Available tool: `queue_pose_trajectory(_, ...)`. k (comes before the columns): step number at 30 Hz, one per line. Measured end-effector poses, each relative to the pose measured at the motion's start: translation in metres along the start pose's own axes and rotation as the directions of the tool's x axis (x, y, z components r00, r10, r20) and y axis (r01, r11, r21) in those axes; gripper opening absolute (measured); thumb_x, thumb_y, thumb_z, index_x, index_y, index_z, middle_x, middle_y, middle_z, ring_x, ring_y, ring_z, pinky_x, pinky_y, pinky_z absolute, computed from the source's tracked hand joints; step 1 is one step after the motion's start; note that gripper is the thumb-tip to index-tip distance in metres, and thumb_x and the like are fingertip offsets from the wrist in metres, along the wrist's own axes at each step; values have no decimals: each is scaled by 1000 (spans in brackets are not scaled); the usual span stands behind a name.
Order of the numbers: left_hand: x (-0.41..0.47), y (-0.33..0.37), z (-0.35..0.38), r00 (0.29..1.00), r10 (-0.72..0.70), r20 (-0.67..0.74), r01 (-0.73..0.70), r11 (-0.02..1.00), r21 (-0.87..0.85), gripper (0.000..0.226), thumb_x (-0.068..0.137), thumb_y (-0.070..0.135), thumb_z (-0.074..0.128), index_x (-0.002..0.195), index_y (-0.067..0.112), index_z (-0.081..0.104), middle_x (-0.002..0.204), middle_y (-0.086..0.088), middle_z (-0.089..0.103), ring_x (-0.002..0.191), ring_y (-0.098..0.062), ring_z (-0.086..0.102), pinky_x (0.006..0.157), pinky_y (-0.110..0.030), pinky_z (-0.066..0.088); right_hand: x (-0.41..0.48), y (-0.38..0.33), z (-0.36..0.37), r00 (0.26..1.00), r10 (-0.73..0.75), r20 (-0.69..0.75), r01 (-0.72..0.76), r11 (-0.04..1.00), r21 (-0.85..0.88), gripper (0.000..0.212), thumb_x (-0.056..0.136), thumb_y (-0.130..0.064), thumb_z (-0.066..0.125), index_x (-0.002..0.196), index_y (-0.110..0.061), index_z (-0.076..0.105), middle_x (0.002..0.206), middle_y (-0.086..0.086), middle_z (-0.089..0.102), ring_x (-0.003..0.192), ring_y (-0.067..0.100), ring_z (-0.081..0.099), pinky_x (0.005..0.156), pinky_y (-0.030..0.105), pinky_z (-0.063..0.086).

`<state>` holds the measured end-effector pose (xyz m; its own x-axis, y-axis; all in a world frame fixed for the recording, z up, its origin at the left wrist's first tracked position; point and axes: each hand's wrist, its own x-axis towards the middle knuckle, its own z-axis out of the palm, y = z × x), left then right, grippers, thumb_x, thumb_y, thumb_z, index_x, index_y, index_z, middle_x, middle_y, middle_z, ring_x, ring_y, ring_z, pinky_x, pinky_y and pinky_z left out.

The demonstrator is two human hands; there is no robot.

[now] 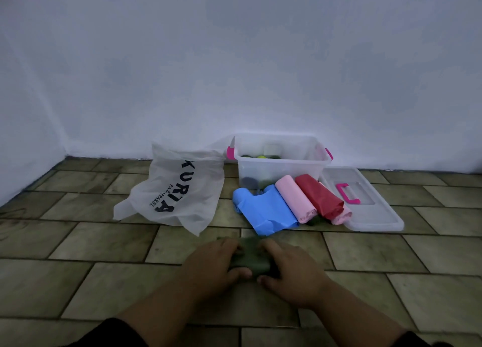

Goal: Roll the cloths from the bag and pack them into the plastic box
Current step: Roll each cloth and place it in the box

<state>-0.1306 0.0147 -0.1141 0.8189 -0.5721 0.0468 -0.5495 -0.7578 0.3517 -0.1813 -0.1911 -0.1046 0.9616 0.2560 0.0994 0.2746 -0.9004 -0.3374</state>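
Low in the middle of the frame, a person is kneeling or leaning over the tiled floor (78, 242), and both hands are pressing down on a dark green cloth (249, 259) bunched into a short roll. The left hand (212, 262) is lying over the roll's left end, fingers curled round its far side and thumb tucked against the near side. The right hand (289, 267) is doing the same on the right end, so the two are gripping the cloth between them, thumbs nearly meeting at the near edge.

Just above the hands, right of centre, a blue cloth (264, 211) is lying partly rolled, its loose end spreading toward the viewer. Beside it, touching, a pink roll (296, 199) and a dark red roll (319, 196) are lying side by side, slanting up toward the box. Another pink roll (344, 216) is peeking out beneath the red one.

Behind them, against the pale wall (234, 59), the clear plastic box (283, 161) with pink clips is standing open, and a few dark and yellow-green rolls are showing inside, too dim to count. Its lid (365, 203), with a pink handle, is lying flat on the floor to the right, touching the rolls' edge.

Left of the box, a white printed bag (177, 190) is slumping crumpled on the tiles.
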Motion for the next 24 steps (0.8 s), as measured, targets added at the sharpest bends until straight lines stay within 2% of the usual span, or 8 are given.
queue_pose_trajectory(2, 3, 0, -6, 999, -34, -9, 34, 999, -36, 55, 77, 69, 49, 118, 32, 46, 116, 12, 55, 101, -9, 52, 76, -25, 39, 2, 0, -1, 1000, 1, 18, -1, 1000, -1, 45, 77, -56, 54, 116, -40, 39, 110, -12, 58, 98, 12, 55, 71, 27, 32)
queue_pose_trajectory(7, 6, -4, -2, 987, 146, -71, -136, 983, 123, 53, 78, 68, 46, 116, 31, 48, 119, 11, 48, 107, -8, 44, 90, -23, 35, 16, -3, -7, 995, 68, 73, -64, 997, -46, 36, 88, -54, 46, 117, -32, 47, 111, -5, 57, 100, 15, 51, 80, 30, 37)
queue_pose_trajectory(10, 17, -4, -4, 996, 88, -34, -84, 990, 114, 43, 83, 61, 46, 113, 31, 51, 115, 11, 54, 104, -8, 48, 86, -24, 29, 24, -3, -8, 998, 27, 53, -23, 997, -74, 38, 91, -46, 46, 121, -24, 52, 123, -2, 50, 113, 18, 47, 93, 30, 38)
queue_pose_trajectory(14, 33, -2, -18, 997, -28, 77, 18, 992, 123, 39, 87, 56, 43, 112, 29, 56, 110, 10, 61, 102, -11, 54, 93, -32, 29, 28, -8, -8, 994, -44, 98, 50, 997, -62, 57, 83, -41, 55, 136, -28, 38, 135, -2, 44, 121, 18, 42, 99, 31, 37)
queue_pose_trajectory(17, 31, 4, -18, 982, -163, -94, 179, 964, 197, 48, 84, 63, 44, 118, 30, 54, 115, 5, 53, 106, -15, 51, 97, -38, 35, 34, -13, -14, 986, 68, 150, -55, 994, -90, 53, 85, -43, 56, 132, -27, 40, 132, 0, 49, 111, 19, 49, 90, 31, 41)
queue_pose_trajectory(19, 25, 12, -18, 900, -385, -203, 381, 923, -56, 59, 82, 61, 51, 129, 27, 44, 125, -2, 41, 109, -21, 50, 90, -37, 45, 39, -18, -19, 949, 204, 241, -193, 979, -70, 51, 86, -46, 55, 130, -24, 41, 124, 2, 56, 96, 17, 53, 76, 27, 40)
queue_pose_trajectory(21, 21, 21, -15, 819, -572, -46, 510, 763, -398, 69, 84, 53, 56, 141, 21, 31, 141, -9, 28, 117, -27, 46, 93, -39, 46, 40, -22, -21, 890, 316, 328, -339, 941, 16, 46, 88, -42, 54, 127, -19, 43, 118, 5, 59, 91, 16, 53, 70, 25, 38)
queue_pose_trajectory(24, 22, 37, -5, 763, -618, 188, 598, 566, -567, 80, 87, 42, 59, 149, 15, 15, 148, -14, 28, 122, -28, 44, 81, -29, 45, 38, -29, -20, 849, 370, 376, -437, 893, 108, 35, 93, -29, 49, 123, -11, 50, 120, 12, 59, 101, 21, 57, 77, 28, 42)
